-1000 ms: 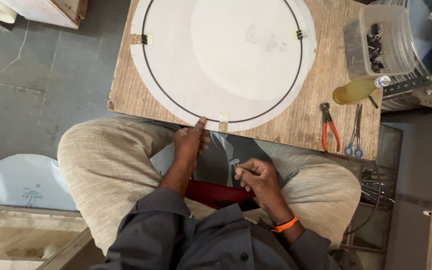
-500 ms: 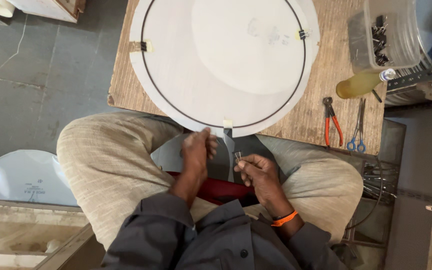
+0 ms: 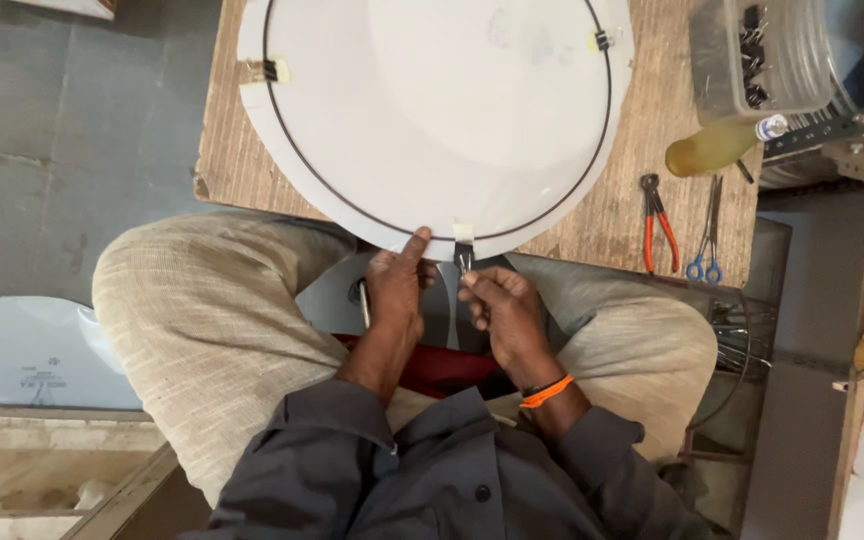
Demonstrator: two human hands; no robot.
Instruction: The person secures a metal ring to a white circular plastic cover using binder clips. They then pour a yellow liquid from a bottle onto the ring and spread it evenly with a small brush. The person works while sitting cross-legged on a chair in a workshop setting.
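White disc (image 3: 432,110), round and thin, lying flat on the wooden board (image 3: 642,215) with its near edge overhanging toward the lap. Ringed by a dark wire hoop (image 3: 297,165) close inside the rim, pinned at intervals by small binder clips (image 3: 270,70) over slips of tape, one at far left, one at far right (image 3: 602,40). Looks light and sheet-like, probably flexing if lifted by one side; smooth face, likely slippery; best gripped at the rim with support beneath, away from the clipped spots.

Left hand (image 3: 397,290) with thumb pressed onto the near rim, remaining digits curled under the overhang; a slim metal piece (image 3: 364,300) seems tucked against it, cannot tell how firmly. Right hand (image 3: 502,305) closed in a pinch on a small dark clip (image 3: 464,260) just beside a tape tab (image 3: 463,232) at the near edge, touching the rim.

Right of the disc: red-handled pliers (image 3: 657,220), blue-handled scissors (image 3: 707,235), a yellowish bottle (image 3: 717,145) on its side, a clear tub (image 3: 757,55) of clips farther back. Another pale disc (image 3: 22,350) on the floor at near left.
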